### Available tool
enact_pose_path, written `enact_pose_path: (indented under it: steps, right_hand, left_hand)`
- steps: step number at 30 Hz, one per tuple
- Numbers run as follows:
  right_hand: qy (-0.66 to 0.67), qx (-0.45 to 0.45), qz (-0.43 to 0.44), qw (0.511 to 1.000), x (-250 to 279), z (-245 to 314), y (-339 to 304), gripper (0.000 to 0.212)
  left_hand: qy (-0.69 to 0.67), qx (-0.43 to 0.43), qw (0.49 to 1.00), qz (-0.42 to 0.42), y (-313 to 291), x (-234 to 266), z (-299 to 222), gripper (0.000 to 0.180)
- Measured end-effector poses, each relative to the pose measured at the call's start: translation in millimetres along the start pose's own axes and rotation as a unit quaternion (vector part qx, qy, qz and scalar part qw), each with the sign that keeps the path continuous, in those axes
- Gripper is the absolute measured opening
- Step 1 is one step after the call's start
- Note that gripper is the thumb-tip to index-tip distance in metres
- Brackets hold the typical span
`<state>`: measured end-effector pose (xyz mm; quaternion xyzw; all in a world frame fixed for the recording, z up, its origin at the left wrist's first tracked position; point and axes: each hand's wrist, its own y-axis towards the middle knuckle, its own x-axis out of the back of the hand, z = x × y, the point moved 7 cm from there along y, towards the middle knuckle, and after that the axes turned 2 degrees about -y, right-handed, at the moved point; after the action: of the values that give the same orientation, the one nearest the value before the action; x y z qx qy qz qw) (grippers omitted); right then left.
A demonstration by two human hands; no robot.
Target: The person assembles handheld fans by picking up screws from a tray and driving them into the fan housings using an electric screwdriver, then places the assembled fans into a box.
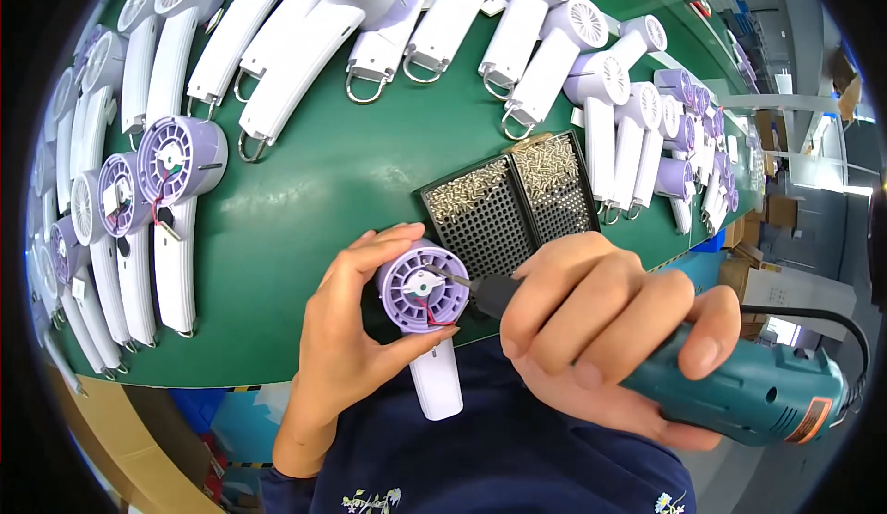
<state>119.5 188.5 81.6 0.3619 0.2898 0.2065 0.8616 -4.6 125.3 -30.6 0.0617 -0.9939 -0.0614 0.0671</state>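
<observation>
My left hand (346,315) is wrapped round the purple head of a handheld fan (423,285), with its open motor side facing up and red wires showing inside. The fan's white handle (437,380) points down toward my body. A green corded electric screwdriver (739,385) lies in my right hand (601,320), fingers closed round its front part. Its thin bit reaches into the fan head near the central motor mount; whether a screw sits under the tip is too small to tell. Just beyond the fan is a black screw tray (480,246).
Small silvery screws (554,167) fill the far parts of the tray's two sections. White handheld fans (300,79) line the far side of the green table (305,218). More fans with open purple heads (180,158) lie at left, others at right. A black cord (832,320) trails from the screwdriver.
</observation>
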Motion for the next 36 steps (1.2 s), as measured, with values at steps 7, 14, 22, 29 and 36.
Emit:
enact_pose_path:
  steps: [7, 14, 22, 29, 36]
  right_hand:
    - [-0.017, -0.047, 0.012, 0.999, -7.4, -19.3, -6.7, 0.057]
    - [-0.016, -0.093, 0.068, 0.993, -10.6, -43.0, -8.2, 0.067]
    - [-0.044, -0.106, 0.105, 0.988, -18.5, -49.5, -8.3, 0.063]
    - [-0.052, -0.106, 0.126, 0.985, -19.8, -49.4, -9.6, 0.062]
    - [-0.01, -0.099, 0.094, 0.991, -13.1, -43.1, -12.7, 0.074]
  left_hand:
    - [-0.009, 0.007, 1.0, 0.0, -1.7, 4.1, 1.3, 0.066]
    - [-0.027, 0.003, 1.0, 0.014, -4.6, 4.6, 5.1, 0.064]
    - [-0.008, 0.001, 1.0, 0.03, 1.1, 7.9, 2.3, 0.062]
    - [-0.017, -0.002, 1.0, 0.013, 0.0, 9.4, 1.7, 0.062]
    - [-0.011, -0.003, 1.0, -0.004, -1.8, 5.8, -1.4, 0.064]
